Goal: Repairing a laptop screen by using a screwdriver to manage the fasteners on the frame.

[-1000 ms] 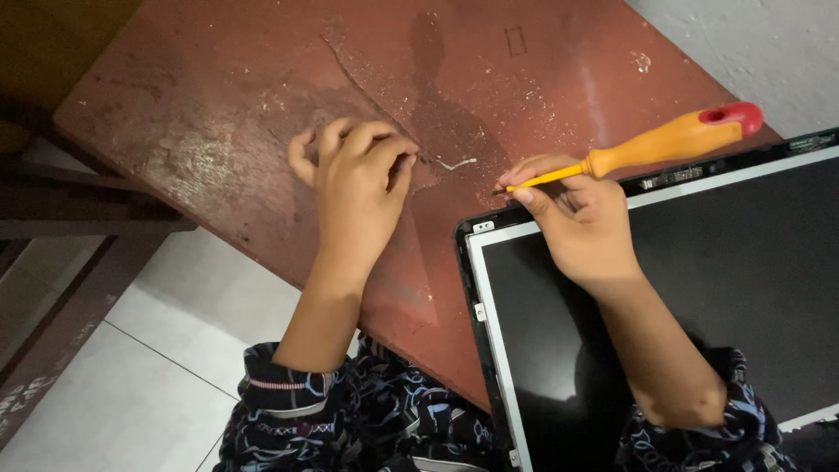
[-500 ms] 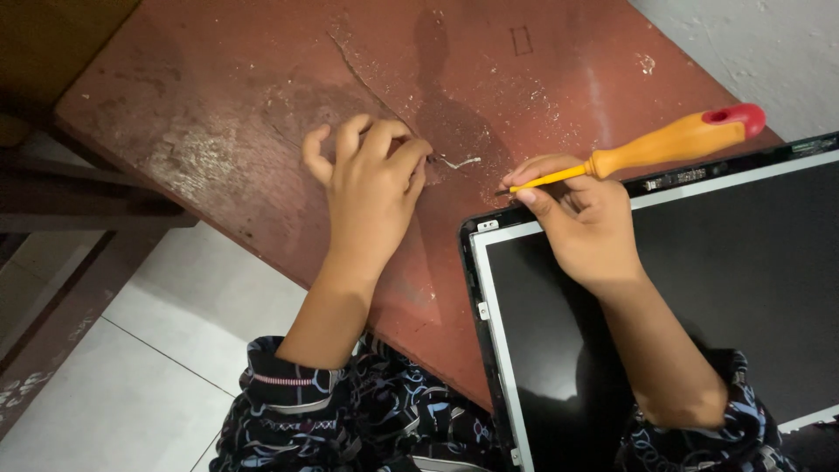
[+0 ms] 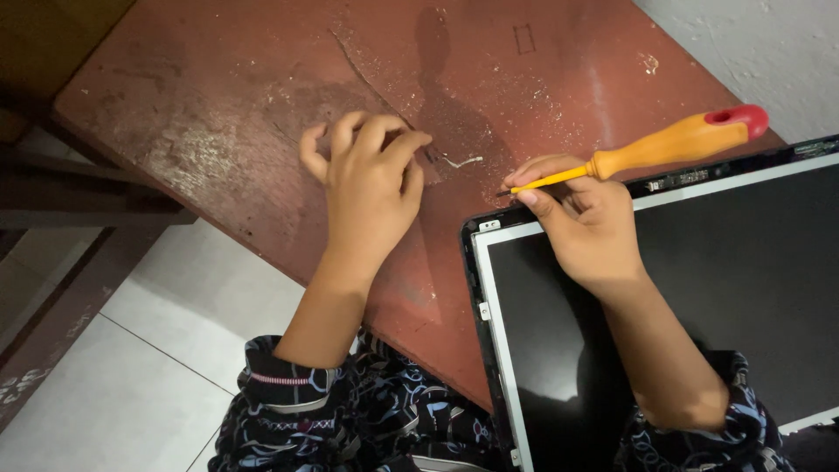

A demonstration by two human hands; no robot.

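Two hands at the corner of a black flat display panel [image 3: 699, 297] on a worn reddish-brown worktop [image 3: 262, 131].

The right hand [image 3: 585, 223] has its fingers closed around a yellow-shafted screwdriver with an orange handle [image 3: 647, 153], tip just off the panel's top-left corner. The left hand [image 3: 371, 188] rests on the worktop, fingers curled together, tips pressed beside a small pale sliver [image 3: 459, 162]. Bare worktop spreads beyond; its near edge overhangs the white tiled floor [image 3: 131, 385].

Worn red-brown wooden table [image 3: 262, 105] lies open at far left; a black flat screen panel [image 3: 699, 297] blocks the near right.
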